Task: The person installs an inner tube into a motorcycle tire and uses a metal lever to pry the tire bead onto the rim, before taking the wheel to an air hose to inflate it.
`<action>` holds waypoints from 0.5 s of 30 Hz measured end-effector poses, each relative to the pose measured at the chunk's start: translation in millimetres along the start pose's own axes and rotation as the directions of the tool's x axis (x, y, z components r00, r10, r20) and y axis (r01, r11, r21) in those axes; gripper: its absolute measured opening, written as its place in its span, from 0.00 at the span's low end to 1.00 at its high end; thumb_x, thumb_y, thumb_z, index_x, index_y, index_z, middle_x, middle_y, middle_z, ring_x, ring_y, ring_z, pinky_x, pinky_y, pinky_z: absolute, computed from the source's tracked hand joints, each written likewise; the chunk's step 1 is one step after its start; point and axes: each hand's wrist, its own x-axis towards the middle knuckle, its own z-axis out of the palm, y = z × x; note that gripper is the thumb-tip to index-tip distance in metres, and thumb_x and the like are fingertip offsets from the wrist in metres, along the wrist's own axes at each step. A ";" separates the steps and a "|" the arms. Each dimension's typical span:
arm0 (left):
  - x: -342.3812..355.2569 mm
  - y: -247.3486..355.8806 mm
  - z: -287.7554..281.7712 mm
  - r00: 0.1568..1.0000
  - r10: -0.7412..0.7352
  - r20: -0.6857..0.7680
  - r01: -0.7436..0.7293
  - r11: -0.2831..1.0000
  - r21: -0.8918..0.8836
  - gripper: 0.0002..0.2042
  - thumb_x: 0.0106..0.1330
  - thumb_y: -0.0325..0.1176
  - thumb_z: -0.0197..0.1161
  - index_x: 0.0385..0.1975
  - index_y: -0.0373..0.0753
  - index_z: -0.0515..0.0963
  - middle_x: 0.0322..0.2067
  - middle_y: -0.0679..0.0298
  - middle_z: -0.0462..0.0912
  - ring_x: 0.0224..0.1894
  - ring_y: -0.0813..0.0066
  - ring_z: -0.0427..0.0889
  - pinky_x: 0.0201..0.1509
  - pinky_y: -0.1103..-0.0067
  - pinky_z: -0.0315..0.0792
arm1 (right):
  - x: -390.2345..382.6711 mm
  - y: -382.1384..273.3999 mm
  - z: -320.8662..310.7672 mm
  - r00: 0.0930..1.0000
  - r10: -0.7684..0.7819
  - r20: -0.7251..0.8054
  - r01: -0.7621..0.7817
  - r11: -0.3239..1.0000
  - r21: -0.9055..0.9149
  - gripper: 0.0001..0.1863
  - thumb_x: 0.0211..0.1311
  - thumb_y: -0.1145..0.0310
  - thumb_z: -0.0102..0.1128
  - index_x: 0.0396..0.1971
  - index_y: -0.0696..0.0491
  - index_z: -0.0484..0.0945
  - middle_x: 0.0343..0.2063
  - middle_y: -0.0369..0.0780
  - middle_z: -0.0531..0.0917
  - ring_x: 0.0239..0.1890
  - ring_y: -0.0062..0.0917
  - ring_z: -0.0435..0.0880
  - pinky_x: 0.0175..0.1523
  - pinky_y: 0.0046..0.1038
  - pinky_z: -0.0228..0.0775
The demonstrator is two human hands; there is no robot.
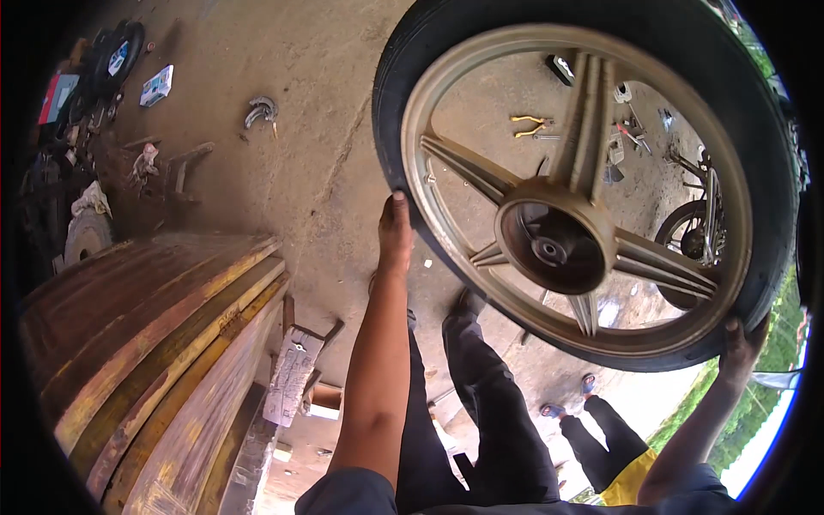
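Observation:
A motorcycle wheel (594,129) with a bronze-coloured spoked rim and a black tyre (678,34) is held up in front of me, tilted, well off the floor. My left hand (396,233) grips the tyre at its left side, thumb showing and the other fingers mostly hidden behind the rubber. On the lower right of the tyre, my right hand (742,350) is closed round the edge, its fingers partly hidden. The round hub in the middle of the wheel is open toward me.
Stacked worn wooden boards (163,326) rise at the left. Through the spokes show yellow-handled pliers (530,127) and a motorcycle (699,219). A curved metal part (262,112) lies on the floor. Another person in yellow (627,476) stands at the lower right.

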 end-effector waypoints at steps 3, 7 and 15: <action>-23.4 -52.7 -30.3 0.966 -0.257 -0.015 0.257 0.958 0.124 0.37 0.74 0.66 0.50 0.65 0.36 0.69 0.50 0.54 0.83 0.36 0.65 0.85 0.41 0.72 0.80 | 26.9 -60.7 225.8 0.986 -0.009 0.164 0.035 0.987 -0.157 0.40 0.57 0.66 0.76 0.67 0.59 0.66 0.52 0.49 0.83 0.52 0.38 0.85 0.60 0.35 0.77; -109.8 -101.1 -151.5 0.907 -0.421 -0.021 0.417 0.888 0.195 0.35 0.74 0.64 0.52 0.64 0.38 0.69 0.46 0.52 0.84 0.39 0.64 0.87 0.39 0.71 0.81 | 62.7 -94.7 377.1 0.961 -0.274 0.034 0.256 0.840 -0.478 0.35 0.50 0.55 0.79 0.58 0.48 0.74 0.40 0.47 0.88 0.40 0.46 0.89 0.42 0.42 0.81; -173.0 -26.9 -210.8 0.997 -0.022 -0.074 0.066 0.740 0.669 0.19 0.73 0.44 0.63 0.51 0.33 0.78 0.35 0.49 0.87 0.38 0.51 0.87 0.45 0.61 0.80 | 101.0 -103.6 387.6 0.968 -0.115 0.222 0.212 0.847 -0.487 0.39 0.50 0.56 0.76 0.59 0.54 0.67 0.42 0.53 0.84 0.45 0.55 0.83 0.47 0.49 0.77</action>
